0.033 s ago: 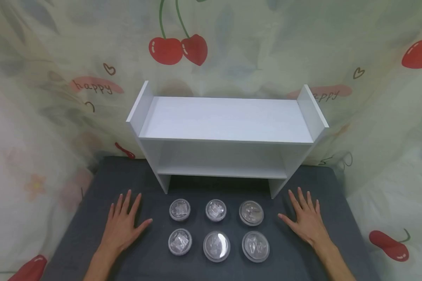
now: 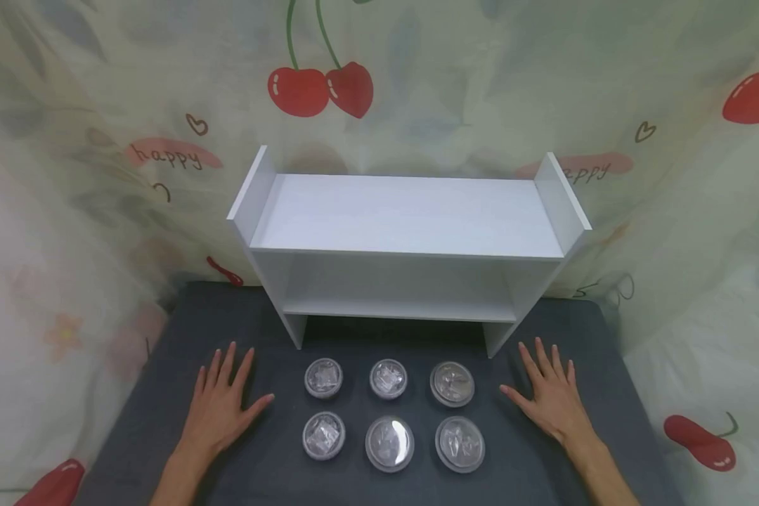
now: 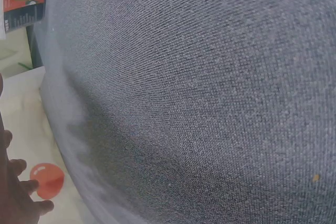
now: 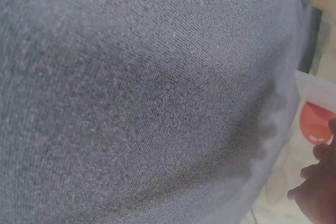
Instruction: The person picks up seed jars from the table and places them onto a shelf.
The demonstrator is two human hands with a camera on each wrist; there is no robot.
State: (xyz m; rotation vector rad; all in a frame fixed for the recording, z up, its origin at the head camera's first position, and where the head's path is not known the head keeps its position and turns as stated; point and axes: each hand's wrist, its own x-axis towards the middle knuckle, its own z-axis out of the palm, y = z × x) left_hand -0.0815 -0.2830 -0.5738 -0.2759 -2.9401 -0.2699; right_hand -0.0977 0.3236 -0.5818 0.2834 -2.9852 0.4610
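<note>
In the head view, my left hand point(image 2: 217, 407) lies palm down with fingers spread at the left, holding nothing. My right hand point(image 2: 552, 402) is spread the same way at the right. Between them, small round clear-lidded containers stand in two rows of three. Nearest the left hand are a back-left container point(image 2: 323, 378) and a front-left container point(image 2: 324, 436); nearest the right hand are a back-right container point(image 2: 452, 384) and a front-right container point(image 2: 459, 444). Crinkled, shiny contents show through the lids. Fingers of the left hand point(image 3: 18, 192) and right hand point(image 4: 317, 182) edge into the wrist views.
Behind the containers stands a white two-tier shelf point(image 2: 405, 214) with raised side panels. Dark grey cloth covers the table point(image 2: 266, 471). A curtain point(image 2: 417, 84) printed with cherries hangs at the back and both sides. A red-and-black printed package point(image 3: 23, 3) appears in the left wrist view.
</note>
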